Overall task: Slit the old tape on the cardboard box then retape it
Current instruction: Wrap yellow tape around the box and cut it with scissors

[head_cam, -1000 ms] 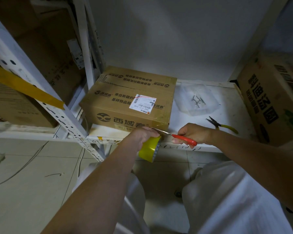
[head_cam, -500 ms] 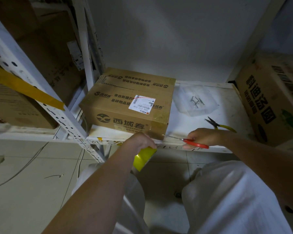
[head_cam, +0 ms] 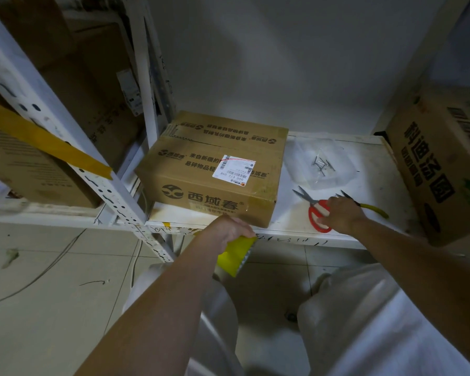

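A brown cardboard box (head_cam: 209, 169) with a white shipping label sits on the white shelf (head_cam: 291, 223), glossy tape across its top and front right corner. My left hand (head_cam: 228, 229) grips a yellow tape roll (head_cam: 235, 253) just below the shelf's front edge, in front of the box. To the right of the box, red-handled scissors (head_cam: 320, 204) lie flat on the shelf, blades pointing away. My right hand (head_cam: 342, 213) rests over their handles, fingers curled on the red loop.
Yellow-handled pliers (head_cam: 375, 208) lie just behind my right hand. A clear plastic tub (head_cam: 320, 166) with nails stands behind the scissors. A large printed carton (head_cam: 440, 164) fills the shelf's right end. A perforated rack upright (head_cam: 92, 169) stands left.
My right hand has carried the scissors from the box's front corner rightward and further onto the shelf, where they now lie flat. My left hand with the tape roll has barely shifted.
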Demonstrator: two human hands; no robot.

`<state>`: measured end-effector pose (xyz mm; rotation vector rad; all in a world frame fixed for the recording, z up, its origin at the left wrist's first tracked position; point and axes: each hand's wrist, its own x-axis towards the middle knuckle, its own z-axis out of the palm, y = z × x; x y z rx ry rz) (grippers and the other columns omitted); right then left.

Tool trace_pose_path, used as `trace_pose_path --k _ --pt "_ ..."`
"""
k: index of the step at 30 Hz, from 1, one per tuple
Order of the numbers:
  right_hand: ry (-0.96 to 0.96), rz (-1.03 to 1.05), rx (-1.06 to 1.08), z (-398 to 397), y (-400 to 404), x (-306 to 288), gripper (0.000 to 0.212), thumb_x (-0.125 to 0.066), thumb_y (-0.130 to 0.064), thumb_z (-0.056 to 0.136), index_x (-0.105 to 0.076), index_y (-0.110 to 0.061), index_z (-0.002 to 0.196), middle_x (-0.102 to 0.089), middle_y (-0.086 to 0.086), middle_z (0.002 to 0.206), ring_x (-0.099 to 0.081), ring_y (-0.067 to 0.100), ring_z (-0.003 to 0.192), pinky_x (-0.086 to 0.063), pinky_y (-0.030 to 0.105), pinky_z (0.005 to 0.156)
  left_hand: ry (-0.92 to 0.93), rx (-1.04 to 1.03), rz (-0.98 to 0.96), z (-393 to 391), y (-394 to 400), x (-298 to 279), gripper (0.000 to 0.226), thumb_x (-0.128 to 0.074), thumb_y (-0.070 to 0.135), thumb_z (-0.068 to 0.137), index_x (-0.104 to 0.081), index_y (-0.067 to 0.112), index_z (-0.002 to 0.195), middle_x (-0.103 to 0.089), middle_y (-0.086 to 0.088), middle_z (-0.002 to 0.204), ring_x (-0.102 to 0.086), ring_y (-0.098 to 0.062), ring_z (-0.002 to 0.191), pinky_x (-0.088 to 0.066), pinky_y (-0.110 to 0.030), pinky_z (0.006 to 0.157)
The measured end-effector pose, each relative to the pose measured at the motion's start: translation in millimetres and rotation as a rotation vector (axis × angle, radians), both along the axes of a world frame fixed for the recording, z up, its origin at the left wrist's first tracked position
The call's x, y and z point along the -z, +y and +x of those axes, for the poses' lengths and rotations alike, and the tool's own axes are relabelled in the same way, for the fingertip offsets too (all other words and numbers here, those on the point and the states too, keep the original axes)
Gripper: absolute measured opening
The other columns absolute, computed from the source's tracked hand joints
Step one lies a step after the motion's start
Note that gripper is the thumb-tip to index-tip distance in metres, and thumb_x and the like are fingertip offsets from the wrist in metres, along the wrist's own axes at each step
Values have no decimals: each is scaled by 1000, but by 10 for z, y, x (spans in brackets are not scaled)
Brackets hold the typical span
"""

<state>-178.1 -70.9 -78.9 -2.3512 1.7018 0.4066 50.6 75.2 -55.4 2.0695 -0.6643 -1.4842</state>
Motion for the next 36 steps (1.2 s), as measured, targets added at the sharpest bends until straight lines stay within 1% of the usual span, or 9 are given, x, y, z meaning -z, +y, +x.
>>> trace_pose_path --k 3,6,9,13,16,20,27,32,36 --pt "-269 -333 -90 147 125 -71 40 -45 -37 96 -57 -8 120 -59 14 116 -56 30 105 -49 41 89 10 -16 -8 40 5 34 13 -79 9 74 -67 12 78 -65 -11 98 -59 -29 99 -48 -42 97" --pt "-545 -513 -389 437 385 -307 60 -32 -51 94 -48 -10 134 -53 16 131 -49 34 120 -41 47 99 10 -36 -28 46 5 58 12 -78 8 75 -68 12 78 -65 -11 97 -58 -28 101 -46 -41 99" --pt "-367 -506 -593 713 503 -381 73 -24 -63 90 -42 -12 140 -45 12 141 -43 29 128 -40 46 99 2 -46 -50 5 9 78 15 -76 7 77 -71 7 92 -66 -14 114 -56 -28 113 -41 -40 105" --pt "-263 -549 -572 858 500 -248 65 -27 -52 93 -54 -6 130 -57 15 132 -53 30 122 -49 43 90 13 -41 -73 -17 28 75 24 -75 7 78 -71 5 102 -66 -15 118 -55 -29 117 -41 -38 105" --pt "-332 -668 -594 858 504 -119 54 -61 -40 88 -60 -1 124 -62 18 125 -60 32 115 -54 44 85 16 -47 -69 25 55 96 28 -75 6 78 -70 4 106 -65 -15 119 -55 -28 118 -41 -35 104" --pt "-344 -711 -612 823 525 -93 78 -85 -42 61 -62 -2 123 -63 15 124 -63 29 113 -54 42 84 27 -78 -70 50 73 128 28 -75 4 77 -70 3 105 -66 -11 119 -55 -24 118 -38 -27 97" --pt "-288 -758 -446 1063 630 -252 57 -70 -67 65 -62 -17 92 -66 1 93 -65 25 88 -41 50 93 40 -52 -92 31 86 93 26 -74 5 78 -71 4 104 -66 -14 116 -58 -25 107 -43 -31 96" --pt "-200 -732 -366 1212 679 -327 61 -56 -74 72 -63 -17 91 -64 4 90 -63 29 86 -37 56 96 43 -90 -119 122 133 46 25 -73 4 78 -70 3 103 -66 -16 112 -58 -26 103 -43 -34 96" --pt "-120 -691 -417 1281 706 -387 61 -63 -70 71 -60 -13 91 -60 9 85 -62 29 75 -51 44 73 19 -191 -139 275 185 6 25 -73 2 78 -68 0 103 -66 -13 109 -58 -25 105 -43 -34 97"
